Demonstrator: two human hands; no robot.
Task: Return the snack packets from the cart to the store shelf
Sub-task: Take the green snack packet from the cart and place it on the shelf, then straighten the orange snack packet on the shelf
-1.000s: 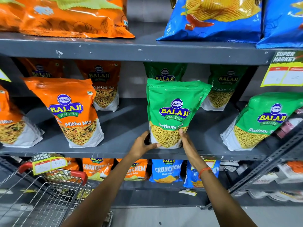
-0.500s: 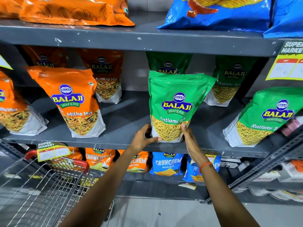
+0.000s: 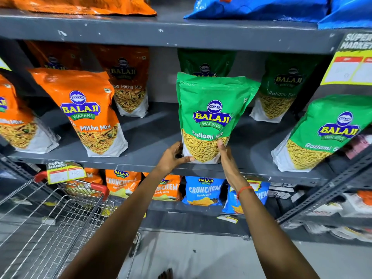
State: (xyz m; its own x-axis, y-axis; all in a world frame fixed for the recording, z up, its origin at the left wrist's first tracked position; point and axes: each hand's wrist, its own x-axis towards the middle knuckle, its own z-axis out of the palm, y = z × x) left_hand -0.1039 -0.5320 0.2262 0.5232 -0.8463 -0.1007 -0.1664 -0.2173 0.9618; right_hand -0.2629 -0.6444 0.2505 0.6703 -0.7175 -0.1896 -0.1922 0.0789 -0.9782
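Note:
A green Ratlami Sev packet (image 3: 211, 109) stands upright on the middle grey shelf (image 3: 153, 137), near its front edge. My left hand (image 3: 173, 156) grips its lower left corner, thumb across the bottom front. My right hand (image 3: 226, 158) presses flat against its lower right side. More green packets (image 3: 322, 133) stand to the right and behind. Orange Mitha Mix packets (image 3: 86, 111) stand to the left. The wire cart (image 3: 46, 224) with red handle sits at lower left; I see no packets inside the visible part.
The top shelf (image 3: 181, 35) holds orange and blue chip bags. Below, Crunchem bags (image 3: 203, 190) line the lower shelf. Yellow price tags (image 3: 64, 172) hang from shelf edges. A slotted metal rack (image 3: 332, 188) juts in at the right. Grey floor lies below.
The view has tilted down and moved slightly closer. Both hands stay on the base of the green packet, which remains standing on the shelf, shifted a little deeper.

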